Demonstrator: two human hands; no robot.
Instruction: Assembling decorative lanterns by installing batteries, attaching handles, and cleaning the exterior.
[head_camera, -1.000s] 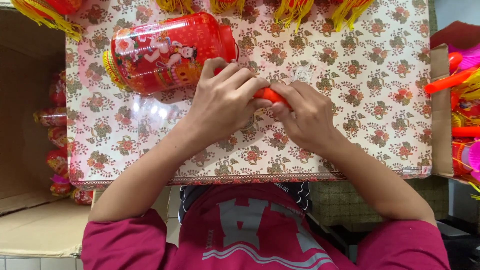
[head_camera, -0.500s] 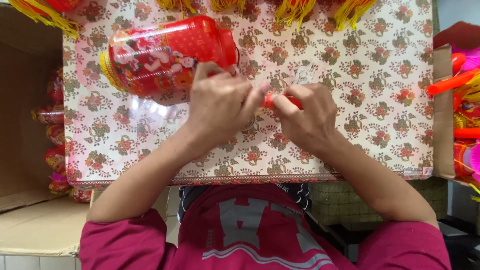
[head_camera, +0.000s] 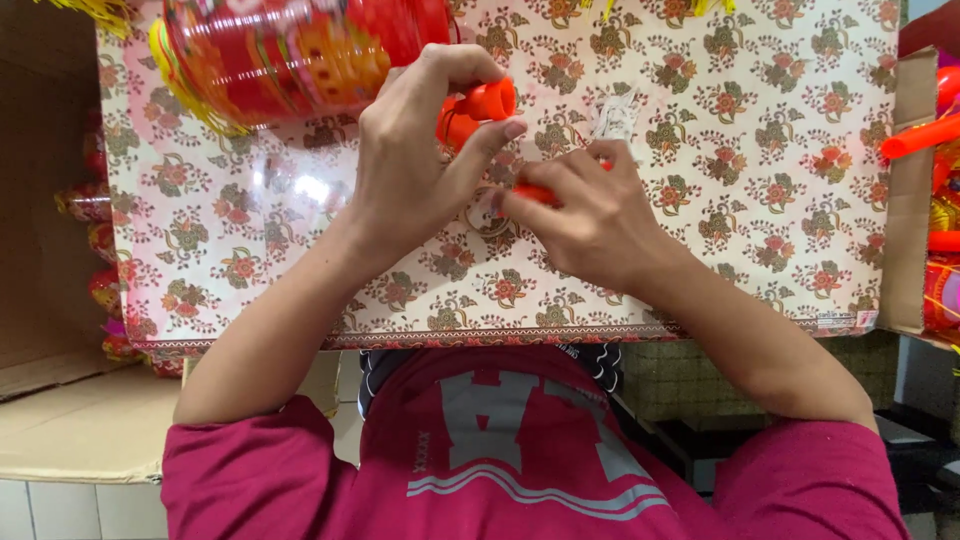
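My left hand (head_camera: 420, 160) grips a short orange plastic piece (head_camera: 478, 105) near the end of a red printed lantern (head_camera: 300, 50) that lies on its side at the top left. My right hand (head_camera: 590, 215) pinches a thin orange-red stick (head_camera: 535, 193) just to the right of my left fingertips. Both hands work close together above a table covered with a flowered cloth (head_camera: 760, 190). A small clear plastic bit (head_camera: 613, 118) lies on the cloth just beyond my right hand.
An open cardboard box (head_camera: 40, 250) stands at the left, with more red lanterns (head_camera: 95, 250) tucked beside the table edge. Bright orange and pink toys (head_camera: 935, 190) fill a box at the right. Yellow tassels (head_camera: 95, 12) hang at the far top edge.
My left hand has lifted toward the lantern and the orange piece now shows between its fingers. The view has moved in closer on the hands.
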